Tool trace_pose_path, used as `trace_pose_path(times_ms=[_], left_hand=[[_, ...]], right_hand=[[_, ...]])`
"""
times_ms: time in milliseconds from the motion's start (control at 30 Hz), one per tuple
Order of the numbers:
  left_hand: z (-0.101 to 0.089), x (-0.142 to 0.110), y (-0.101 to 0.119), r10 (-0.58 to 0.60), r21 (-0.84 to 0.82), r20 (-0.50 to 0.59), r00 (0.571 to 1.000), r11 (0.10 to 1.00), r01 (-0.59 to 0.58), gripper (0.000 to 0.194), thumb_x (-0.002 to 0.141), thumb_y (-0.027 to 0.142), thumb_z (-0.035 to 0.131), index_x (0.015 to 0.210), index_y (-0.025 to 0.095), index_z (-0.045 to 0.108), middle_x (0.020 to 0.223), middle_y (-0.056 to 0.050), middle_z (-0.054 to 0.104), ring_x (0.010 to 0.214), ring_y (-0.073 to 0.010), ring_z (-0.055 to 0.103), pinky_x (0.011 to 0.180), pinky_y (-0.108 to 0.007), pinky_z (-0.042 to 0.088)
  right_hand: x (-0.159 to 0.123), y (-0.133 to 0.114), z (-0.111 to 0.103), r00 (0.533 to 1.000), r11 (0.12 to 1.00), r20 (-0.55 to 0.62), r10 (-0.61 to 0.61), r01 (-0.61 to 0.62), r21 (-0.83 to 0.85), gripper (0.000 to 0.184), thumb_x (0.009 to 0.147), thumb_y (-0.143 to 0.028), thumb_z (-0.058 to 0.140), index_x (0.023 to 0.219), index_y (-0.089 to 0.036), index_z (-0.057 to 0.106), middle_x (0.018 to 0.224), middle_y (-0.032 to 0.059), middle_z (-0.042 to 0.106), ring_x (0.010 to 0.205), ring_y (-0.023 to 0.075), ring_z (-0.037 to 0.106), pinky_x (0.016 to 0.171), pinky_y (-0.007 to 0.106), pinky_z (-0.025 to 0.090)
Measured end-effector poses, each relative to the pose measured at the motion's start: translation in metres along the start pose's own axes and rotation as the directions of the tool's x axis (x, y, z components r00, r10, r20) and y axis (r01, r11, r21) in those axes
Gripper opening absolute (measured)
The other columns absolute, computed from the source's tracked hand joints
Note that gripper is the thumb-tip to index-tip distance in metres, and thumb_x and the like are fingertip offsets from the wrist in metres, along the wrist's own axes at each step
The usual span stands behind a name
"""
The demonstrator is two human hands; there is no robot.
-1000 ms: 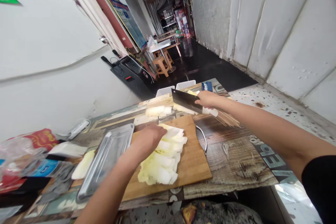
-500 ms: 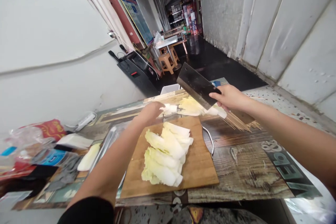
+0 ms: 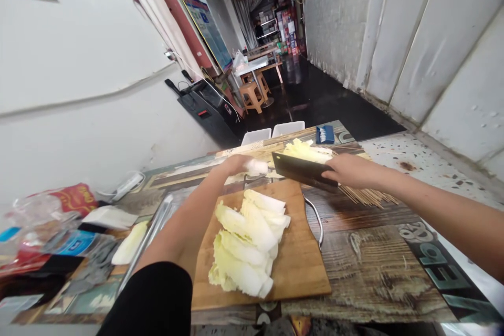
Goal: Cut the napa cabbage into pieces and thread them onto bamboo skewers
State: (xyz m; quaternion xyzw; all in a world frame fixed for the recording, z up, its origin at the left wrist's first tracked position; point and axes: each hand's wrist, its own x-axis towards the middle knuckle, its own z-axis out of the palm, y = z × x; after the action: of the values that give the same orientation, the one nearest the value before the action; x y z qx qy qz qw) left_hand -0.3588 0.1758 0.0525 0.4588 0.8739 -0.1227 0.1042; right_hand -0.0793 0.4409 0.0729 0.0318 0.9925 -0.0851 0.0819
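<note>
My right hand (image 3: pixel 350 170) is wrapped round the handle of a dark cleaver (image 3: pixel 303 169), held low over the table with its blade pointing left. Behind the blade lies a pile of napa cabbage leaves (image 3: pixel 305 151). My left hand (image 3: pixel 238 164), a little blurred, is closed at a white piece of napa cabbage (image 3: pixel 257 167) beyond the board; its fingertips are partly hidden. On the wooden cutting board (image 3: pixel 301 268) sit several cut napa cabbage pieces (image 3: pixel 246 244), laid in overlapping rows.
Thin wooden skewers (image 3: pixel 364 194) lie under and beside my right hand. A metal tray (image 3: pixel 144 244) runs under my left forearm. At left are a loose cabbage leaf (image 3: pixel 129 244), a grey cloth (image 3: pixel 94 268) and plastic packaging (image 3: pixel 74 241). A blue box (image 3: pixel 325 135) stands at the far edge.
The cleaver has come down from a raised, tilted position to just above the table, in front of the leaf pile. My left hand has stayed near the white cabbage piece.
</note>
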Motion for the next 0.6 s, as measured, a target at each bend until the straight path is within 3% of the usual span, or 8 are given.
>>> trace_pose_path(times_ms=[200, 300, 433, 533, 600], left_hand=[[-0.024, -0.026, 0.003, -0.019, -0.019, -0.118, 0.993, 1.0, 0.017, 0.046, 0.095, 0.02, 0.038, 0.139, 0.017, 0.048, 0.135, -0.012, 0.057, 0.119, -0.0224, 0.056, 0.101, -0.03, 0.04], [-0.041, -0.039, 0.021, 0.042, -0.019, -0.14, 0.989, 0.999, -0.045, 0.043, 0.093, 0.015, 0.035, 0.13, 0.018, 0.056, 0.133, -0.011, 0.058, 0.118, -0.0204, 0.055, 0.101, -0.029, 0.039], [-0.055, -0.048, 0.073, 0.263, -0.063, -0.015, 0.965, 0.963, -0.264, 0.04, 0.09, 0.015, 0.041, 0.126, 0.025, 0.057, 0.129, -0.004, 0.061, 0.115, -0.0185, 0.056, 0.099, -0.028, 0.04], [-0.051, -0.044, 0.122, 0.409, -0.083, 0.127, 0.904, 0.912, -0.401, 0.04, 0.088, 0.012, 0.043, 0.122, 0.026, 0.059, 0.121, -0.003, 0.065, 0.105, -0.0186, 0.06, 0.091, -0.028, 0.044], [-0.045, -0.041, 0.148, 0.442, -0.073, 0.158, 0.883, 0.897, -0.436, 0.042, 0.086, 0.009, 0.046, 0.122, 0.027, 0.06, 0.116, -0.003, 0.068, 0.103, -0.0192, 0.062, 0.09, -0.028, 0.045]], right_hand=[[0.007, 0.009, 0.003, 0.998, 0.995, -0.027, 0.06, -0.058, 0.082, 0.034, 0.092, -0.038, 0.048, 0.088, -0.011, 0.068, 0.09, 0.0168, 0.071, 0.084, 0.025, 0.067, 0.068, 0.029, 0.045], [-0.002, 0.002, -0.004, 0.989, 0.97, -0.006, 0.147, -0.143, 0.196, 0.032, 0.094, -0.035, 0.045, 0.086, -0.012, 0.066, 0.071, 0.0105, 0.07, 0.063, 0.0195, 0.066, 0.06, 0.027, 0.044], [-0.015, -0.006, -0.018, 0.978, 0.892, 0.031, 0.207, -0.202, 0.405, 0.029, 0.096, -0.032, 0.04, 0.098, -0.013, 0.062, 0.065, 0.004, 0.068, 0.041, 0.0127, 0.056, 0.048, 0.024, 0.042], [-0.018, -0.011, -0.023, 0.973, 0.858, -0.006, 0.229, -0.199, 0.473, 0.026, 0.096, -0.031, 0.04, 0.097, -0.015, 0.061, 0.064, 0.0025, 0.068, 0.039, 0.0113, 0.054, 0.047, 0.023, 0.042], [-0.019, -0.014, -0.024, 0.971, 0.854, -0.03, 0.236, -0.192, 0.484, 0.026, 0.096, -0.031, 0.041, 0.092, -0.016, 0.061, 0.062, 0.0015, 0.066, 0.038, 0.0109, 0.054, 0.048, 0.023, 0.043]])
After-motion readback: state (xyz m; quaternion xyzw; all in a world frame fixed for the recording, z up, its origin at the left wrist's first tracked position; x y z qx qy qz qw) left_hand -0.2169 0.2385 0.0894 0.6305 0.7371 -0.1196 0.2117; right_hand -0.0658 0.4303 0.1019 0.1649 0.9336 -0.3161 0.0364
